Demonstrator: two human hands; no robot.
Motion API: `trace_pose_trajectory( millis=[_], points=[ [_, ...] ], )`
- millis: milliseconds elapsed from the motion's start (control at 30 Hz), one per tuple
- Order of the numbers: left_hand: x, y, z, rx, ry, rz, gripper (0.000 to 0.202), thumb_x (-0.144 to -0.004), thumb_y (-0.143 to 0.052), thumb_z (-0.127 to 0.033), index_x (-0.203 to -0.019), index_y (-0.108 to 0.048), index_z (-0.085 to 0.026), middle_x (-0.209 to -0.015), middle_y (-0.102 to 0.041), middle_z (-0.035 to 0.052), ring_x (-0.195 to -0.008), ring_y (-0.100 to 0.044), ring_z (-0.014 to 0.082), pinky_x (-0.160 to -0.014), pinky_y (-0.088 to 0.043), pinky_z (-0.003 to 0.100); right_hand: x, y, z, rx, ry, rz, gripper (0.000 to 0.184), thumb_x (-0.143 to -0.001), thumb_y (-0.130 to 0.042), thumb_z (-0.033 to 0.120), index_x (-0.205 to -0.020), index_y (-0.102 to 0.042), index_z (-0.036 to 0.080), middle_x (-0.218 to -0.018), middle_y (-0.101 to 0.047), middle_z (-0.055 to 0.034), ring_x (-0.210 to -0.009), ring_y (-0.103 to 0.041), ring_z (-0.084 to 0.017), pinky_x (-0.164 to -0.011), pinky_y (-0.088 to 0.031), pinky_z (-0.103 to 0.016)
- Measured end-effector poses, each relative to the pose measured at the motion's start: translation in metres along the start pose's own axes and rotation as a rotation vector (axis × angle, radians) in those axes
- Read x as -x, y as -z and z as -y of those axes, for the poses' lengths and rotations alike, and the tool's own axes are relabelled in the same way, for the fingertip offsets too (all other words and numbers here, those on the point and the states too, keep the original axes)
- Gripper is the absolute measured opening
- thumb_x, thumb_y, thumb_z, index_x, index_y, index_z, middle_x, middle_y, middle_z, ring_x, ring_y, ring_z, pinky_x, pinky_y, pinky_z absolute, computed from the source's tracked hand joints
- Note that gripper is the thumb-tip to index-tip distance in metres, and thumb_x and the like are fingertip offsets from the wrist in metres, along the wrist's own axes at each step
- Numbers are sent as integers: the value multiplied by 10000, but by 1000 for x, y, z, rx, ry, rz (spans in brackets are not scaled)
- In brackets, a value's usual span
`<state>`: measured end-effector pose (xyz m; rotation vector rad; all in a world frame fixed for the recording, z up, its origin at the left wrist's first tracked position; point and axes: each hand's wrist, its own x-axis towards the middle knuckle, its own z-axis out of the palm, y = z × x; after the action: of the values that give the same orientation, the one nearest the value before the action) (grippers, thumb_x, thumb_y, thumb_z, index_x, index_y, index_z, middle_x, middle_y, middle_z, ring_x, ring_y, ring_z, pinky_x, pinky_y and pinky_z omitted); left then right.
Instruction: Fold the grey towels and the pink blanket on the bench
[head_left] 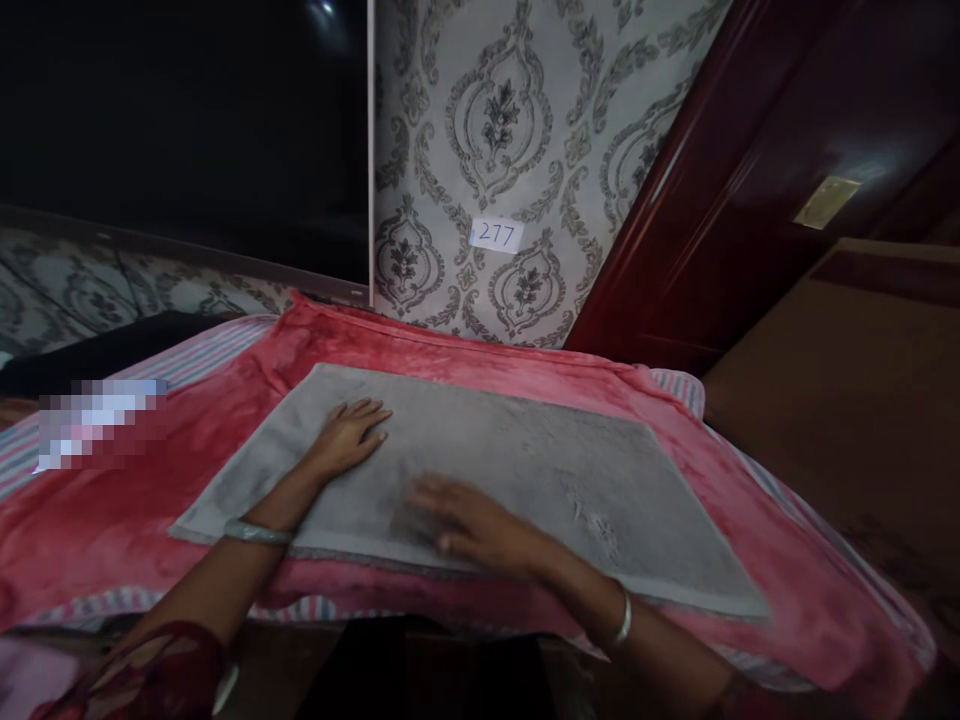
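A grey towel-like cloth [555,470] lies spread out flat, with some rumpled marks on its right part. My left hand [349,437] rests on its left part, palm down with the fingers stretched out and apart. My right hand [472,525] is over the front middle of the cloth, smeared by motion. Its fingertips are too blurred to show whether anything is under or in them. Beneath the grey cloth is a red-pink plush blanket [247,385], showing on all sides of it.
Striped fabric [679,387] shows under the blanket's edges. A dark television screen [187,130] stands behind at left, a patterned wall [495,130] with a "277" label [496,235] in the middle. At right are a dark red door [750,150] and a brown box [840,380].
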<state>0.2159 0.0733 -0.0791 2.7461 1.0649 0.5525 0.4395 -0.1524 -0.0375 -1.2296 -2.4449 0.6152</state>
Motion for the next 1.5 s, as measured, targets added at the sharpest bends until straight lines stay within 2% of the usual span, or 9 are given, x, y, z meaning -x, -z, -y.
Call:
trace_pose_trajectory(
  millis=[233, 467, 600, 833, 1000, 1133, 1267, 1400, 1500],
  points=[
    [1, 3, 11, 443, 173, -209, 686, -903, -332, -581, -1290, -647, -110, -1345, -656, 126, -1268, -593, 259, -1131, -426, 419, -82, 39, -100, 281, -484, -237, 642, -1043, -320, 462, -1601, -235, 156, -1664, -146, -120, -1542, -121, -245, -1239, -156, -460],
    [3, 6, 5, 555, 200, -240, 687, -867, -397, -685, -1185, -708, -162, -1276, -699, 109, -1223, -625, 276, -1118, -441, 442, -90, 13, -115, 433, -605, -173, 572, -1045, -287, 521, -1582, -293, 325, -1667, -199, -46, -1532, -139, -310, -1206, -125, -586],
    [2, 4, 5, 568, 208, -238, 709, -869, -385, -697, -1182, -709, -149, -1273, -700, 115, -1217, -627, 275, -1117, -440, 437, -95, 11, -99, 373, -596, -114, 593, -1036, -303, 549, -1586, -271, 331, -1673, -167, -49, -1529, -130, -340, -1196, -124, -612],
    [2, 0, 9, 556, 202, -235, 770, -866, -328, -737, -1161, -720, -144, -1233, -720, 113, -1193, -642, 265, -1091, -465, 406, -77, -48, -3, 180, -28, 138, 679, -983, -440, 627, -1582, -246, 373, -1682, -106, -23, -1546, -9, -288, -1216, -5, -580],
    [1, -1, 12, 516, 167, -221, 761, -841, -342, -733, -1117, -735, -142, -1208, -729, 120, -1175, -650, 275, -1089, -467, 420, -43, -55, 36, -115, 121, 153, 652, -983, -471, 608, -1566, -306, 368, -1650, -258, -2, -1541, -119, -205, -1246, -45, -464],
    [-1, 0, 14, 476, 113, -208, 704, -778, -439, -729, -1061, -752, -165, -1243, -712, 129, -1200, -634, 293, -1116, -441, 450, -25, -22, -8, -245, 33, -109, 682, -974, -410, 670, -1536, -409, 283, -1579, -412, -48, -1484, -310, -198, -1233, -204, -412],
    [-3, -1, 19, 386, 62, -201, 660, -764, -475, -709, -1041, -761, -182, -1261, -700, 140, -1217, -626, 306, -1119, -439, 477, 7, 23, -90, 43, -347, -382, 695, -978, -389, 641, -1547, -399, 243, -1608, -344, -92, -1520, -217, -266, -1236, -167, -514],
    [-6, -4, 27, 278, 28, -198, 633, -799, -445, -691, -1075, -755, -213, -1285, -694, 106, -1220, -628, 291, -1109, -456, 465, 46, 54, -147, 319, -774, -369, 655, -1017, -326, 496, -1596, -273, 194, -1646, -231, -119, -1532, -171, -257, -1231, -180, -492],
    [-8, -5, 29, 254, 29, -195, 651, -795, -430, -704, -1068, -757, -212, -1286, -694, 106, -1218, -632, 291, -1110, -458, 454, 62, 58, -160, 369, -918, -355, 607, -1028, -310, 484, -1585, -306, 244, -1651, -234, -97, -1530, -173, -285, -1222, -159, -527]
  ],
)
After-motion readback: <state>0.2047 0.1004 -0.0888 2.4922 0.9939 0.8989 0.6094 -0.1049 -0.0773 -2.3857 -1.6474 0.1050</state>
